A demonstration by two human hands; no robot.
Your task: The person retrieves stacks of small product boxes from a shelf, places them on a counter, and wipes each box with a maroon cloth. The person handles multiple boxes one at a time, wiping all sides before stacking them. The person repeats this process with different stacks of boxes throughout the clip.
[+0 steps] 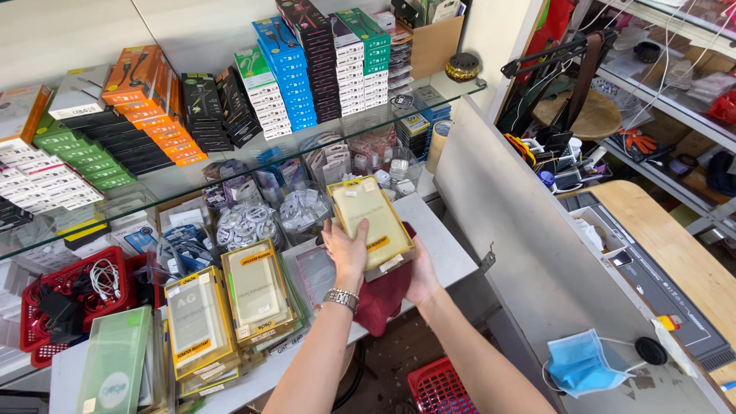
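Note:
Both hands hold a flat yellow-framed clear package (pixel 371 219) with a pale phone case inside, raised over the grey counter (pixel 445 257). My left hand (pixel 347 251), with a metal watch at the wrist, lies on the package's lower left face. My right hand (pixel 420 277) supports it from underneath at the right. A dark red cloth (pixel 383 300) hangs below the package, against my right palm. Two stacks of similar yellow-framed packages (pixel 257 290) (pixel 195 322) lie on the counter to the left.
A glass shelf (pixel 230 165) carries rows of coloured cable boxes. Clear tubs of cables (pixel 247 224) and a red basket (pixel 67 300) line the counter's back. A grey partition (pixel 521 253) stands right, with a blue face mask (pixel 580 363). Another red basket (pixel 438 387) sits on the floor.

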